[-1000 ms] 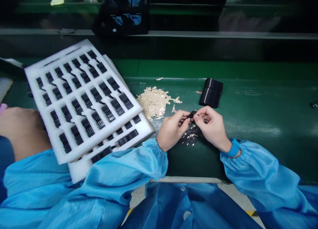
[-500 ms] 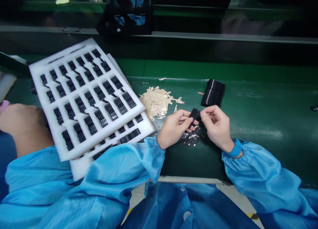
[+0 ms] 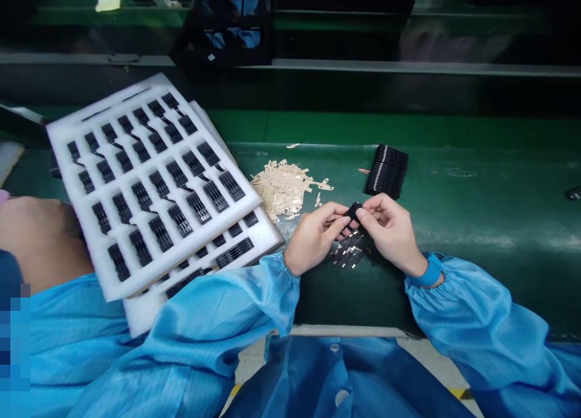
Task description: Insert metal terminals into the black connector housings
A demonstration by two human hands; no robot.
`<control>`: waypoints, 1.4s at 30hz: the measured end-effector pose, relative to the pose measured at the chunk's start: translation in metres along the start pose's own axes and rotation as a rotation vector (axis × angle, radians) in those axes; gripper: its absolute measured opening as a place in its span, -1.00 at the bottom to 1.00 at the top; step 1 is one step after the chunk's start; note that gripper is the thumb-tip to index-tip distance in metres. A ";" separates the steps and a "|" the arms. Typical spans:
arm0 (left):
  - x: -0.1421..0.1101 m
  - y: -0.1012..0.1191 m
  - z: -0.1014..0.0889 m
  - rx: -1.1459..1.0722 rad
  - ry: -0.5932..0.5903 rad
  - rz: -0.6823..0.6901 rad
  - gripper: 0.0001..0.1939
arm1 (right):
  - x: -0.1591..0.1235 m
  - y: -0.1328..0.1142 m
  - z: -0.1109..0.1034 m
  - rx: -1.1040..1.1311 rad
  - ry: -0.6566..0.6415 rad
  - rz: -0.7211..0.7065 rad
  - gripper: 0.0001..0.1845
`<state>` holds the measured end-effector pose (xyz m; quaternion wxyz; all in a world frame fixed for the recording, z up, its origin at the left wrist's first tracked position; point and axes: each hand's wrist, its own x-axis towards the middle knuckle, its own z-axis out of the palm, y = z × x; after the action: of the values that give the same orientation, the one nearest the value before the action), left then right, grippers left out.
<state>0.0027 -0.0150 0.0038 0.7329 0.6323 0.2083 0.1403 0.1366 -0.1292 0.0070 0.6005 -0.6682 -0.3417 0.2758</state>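
My left hand (image 3: 315, 236) and my right hand (image 3: 389, 229) meet over the green bench, both pinching one small black part (image 3: 353, 211) between their fingertips. Just under them lies a little heap of small black parts with pale tips (image 3: 348, 252). A pile of beige paper tabs (image 3: 284, 187) lies to the upper left of my hands. A neat stack of black parts (image 3: 387, 170) sits beyond my right hand. Left of my left arm, a white foam tray (image 3: 68, 133) with rows of black parts rests tilted on a second white tray (image 3: 263, 233).
The green bench surface (image 3: 476, 194) runs to the right. A black crate (image 3: 227, 25) stands behind a metal rail at the back. A person's bare arm (image 3: 40, 236) shows at the far left. A blue band (image 3: 424, 273) circles my right wrist.
My right hand drew slightly away from the black part half a second ago and has come back to pinch it together with my left hand. The trays and piles have not moved.
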 end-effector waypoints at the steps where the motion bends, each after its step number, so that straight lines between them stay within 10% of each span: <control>1: 0.000 0.002 -0.001 -0.020 -0.011 -0.010 -0.78 | 0.001 -0.001 -0.001 0.039 -0.025 0.017 -0.79; 8: -0.001 0.012 -0.003 -0.358 -0.166 -0.230 -0.68 | 0.004 0.002 -0.007 0.270 -0.254 0.071 -0.70; 20: -0.001 0.013 -0.003 -0.495 -0.175 -0.335 -0.72 | -0.002 0.001 -0.002 0.134 -0.206 0.023 -0.75; 26: -0.001 0.013 -0.001 -0.427 -0.129 -0.325 -0.72 | 0.000 -0.002 -0.007 0.027 0.034 -0.114 -0.77; 42: -0.001 0.015 -0.001 -0.409 -0.166 -0.358 -0.76 | 0.003 -0.003 -0.003 -0.018 -0.010 -0.062 -0.69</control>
<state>0.0023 -0.0120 0.0181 0.8730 0.4336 0.2233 -0.0046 0.1405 -0.1285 0.0106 0.6008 -0.6614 -0.3678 0.2574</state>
